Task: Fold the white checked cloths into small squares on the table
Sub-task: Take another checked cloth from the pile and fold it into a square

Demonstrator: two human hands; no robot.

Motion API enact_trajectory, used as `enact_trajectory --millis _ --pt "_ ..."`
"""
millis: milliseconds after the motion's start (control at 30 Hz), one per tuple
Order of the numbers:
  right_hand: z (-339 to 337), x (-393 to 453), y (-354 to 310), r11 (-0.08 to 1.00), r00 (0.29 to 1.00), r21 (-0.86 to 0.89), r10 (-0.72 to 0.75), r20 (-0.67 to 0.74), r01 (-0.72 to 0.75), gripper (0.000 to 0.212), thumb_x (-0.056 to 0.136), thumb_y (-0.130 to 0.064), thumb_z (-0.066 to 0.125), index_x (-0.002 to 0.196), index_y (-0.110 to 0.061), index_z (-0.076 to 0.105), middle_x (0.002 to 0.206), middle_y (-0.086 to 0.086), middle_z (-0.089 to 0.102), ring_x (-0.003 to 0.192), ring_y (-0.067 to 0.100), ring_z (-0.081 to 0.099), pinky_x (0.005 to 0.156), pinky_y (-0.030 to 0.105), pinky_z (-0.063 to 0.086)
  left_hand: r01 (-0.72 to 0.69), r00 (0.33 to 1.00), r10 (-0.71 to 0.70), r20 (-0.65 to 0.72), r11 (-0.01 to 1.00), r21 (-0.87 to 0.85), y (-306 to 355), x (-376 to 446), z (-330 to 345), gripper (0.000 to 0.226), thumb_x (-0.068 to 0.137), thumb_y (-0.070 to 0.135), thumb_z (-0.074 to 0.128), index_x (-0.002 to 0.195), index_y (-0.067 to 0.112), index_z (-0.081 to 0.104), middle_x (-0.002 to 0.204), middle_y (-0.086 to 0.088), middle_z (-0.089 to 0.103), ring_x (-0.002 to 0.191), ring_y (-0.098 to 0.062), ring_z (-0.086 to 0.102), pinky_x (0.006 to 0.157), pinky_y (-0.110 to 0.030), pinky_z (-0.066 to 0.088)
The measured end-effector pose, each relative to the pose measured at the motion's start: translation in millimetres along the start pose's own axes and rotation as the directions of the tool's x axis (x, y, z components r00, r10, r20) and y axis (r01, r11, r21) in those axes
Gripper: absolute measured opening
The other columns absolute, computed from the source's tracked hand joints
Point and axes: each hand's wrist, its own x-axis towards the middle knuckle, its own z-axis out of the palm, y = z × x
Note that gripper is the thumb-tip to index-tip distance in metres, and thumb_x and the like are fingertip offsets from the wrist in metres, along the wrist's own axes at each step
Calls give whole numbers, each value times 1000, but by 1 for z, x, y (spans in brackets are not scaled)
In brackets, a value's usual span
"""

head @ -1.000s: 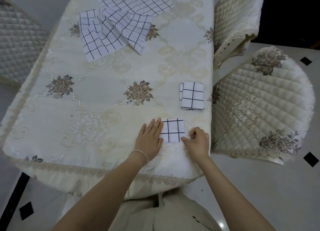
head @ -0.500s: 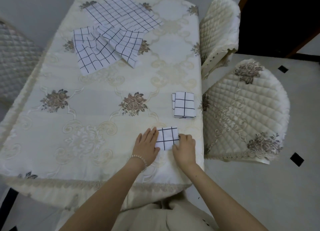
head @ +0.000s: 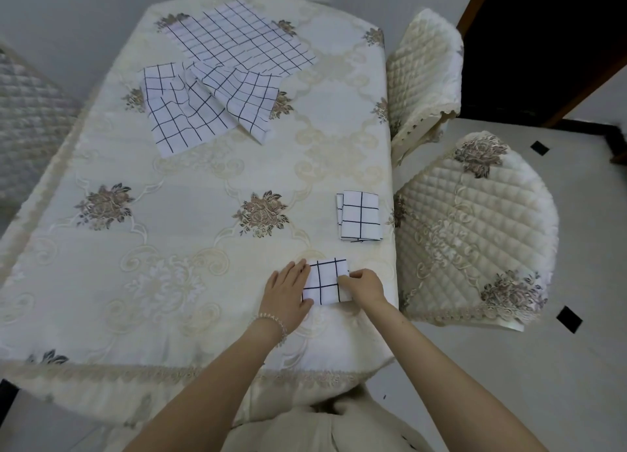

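A: Head view, items logged by size. Table (head: 176, 234) fills most of the frame, under a cream cloth with floral medallions and a lace hem. Two quilted chairs sit off its right edge: the near chair (head: 475, 227) and the far chair (head: 424, 75).

B: Cloths?

A: Largest is the unfolded checked cloth (head: 237, 34), spread flat at the table's far end. Against its near edge lie two part-folded cloths, overlapping each other: the left cloth (head: 173, 112) and the right cloth (head: 247, 95). Well apart from these, near the right edge, is a finished folded stack (head: 360, 216). Closest to the person, near the front right corner, is the small folded square (head: 324, 282), flat on the table.

B: Hands?

A: Left hand (head: 288, 294) lies flat, fingers straight and together, pressing on the square's left edge. A bead bracelet (head: 273, 326) circles that wrist. Right hand (head: 366, 287) has its fingers curled over the square's right edge; thumb and fingertips appear to pinch the fabric there. Both forearms are bare.

B: Contact with the stack?

A: None; the square and the stack lie apart.
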Motion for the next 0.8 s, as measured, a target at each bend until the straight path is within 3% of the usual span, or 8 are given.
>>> enact_trajectory --millis 133,267,400,500,567,633,733,800 --pt "-3 4 2 995 999 88 -51 -9 52 21 83 -9 61 64 -13 52 66 -1 52 63 16 47 59 27 36 2 993 -32 -110 966 -259 1 3 -3 66 91 31 54 148 18 24 157 3 14 143 -13 13 117 -30 10" --pt "-16 5 5 958 989 250 -122 -84 139 9 85 -8 62 78 -4 58 70 5 52 65 19 44 60 28 33 108 935 -308 -179 724 -681 6 7 -20 53 87 16 62 135 11 42 135 -6 38 122 -18 43 101 -25 35" --pt "-37 6 -8 860 991 492 -113 -74 134 15 89 -8 63 77 -11 57 71 10 57 67 20 50 65 34 40 202 926 -377 -31 561 -803 16 20 -34 42 89 21 61 127 14 46 122 -4 47 102 -15 52 84 -23 39" --pt "-54 11 -19 769 995 630 -91 -51 103 4 92 -9 62 89 -7 59 89 16 64 80 24 58 74 39 46 311 908 -369 198 280 -908 29 41 -51 41 91 28 59 126 9 48 114 -5 57 98 -19 57 83 -29 46" --pt "-63 16 -25 726 995 681 -74 -65 98 6 93 -10 61 97 -6 61 92 12 67 82 23 61 75 37 49 394 889 -281 362 68 -916 41 57 -65 29 93 25 58 114 5 55 105 -10 63 88 -22 61 85 -34 50" --pt "-65 23 -29 659 996 747 -43 -78 87 9 94 -9 58 102 -6 61 93 9 67 82 20 63 71 30 52 415 886 -202 418 -55 -908 55 69 -73 15 92 21 59 99 8 59 98 -11 66 85 -24 63 88 -37 50" --pt "-57 36 -35 526 997 850 45 -58 26 9 95 -5 56 103 -4 59 96 12 65 83 23 63 67 31 57 394 896 -188 403 -85 -915 76 89 -80 8 91 14 61 94 7 61 92 -11 68 79 -22 65 78 -32 53" --pt "-46 46 -35 463 994 886 105 -39 -14 6 94 -1 56 98 -4 58 96 16 64 84 26 62 81 43 55 392 895 -212 393 -49 -919 89 105 -81 9 91 6 58 100 3 59 90 -13 65 76 -22 64 66 -28 54"
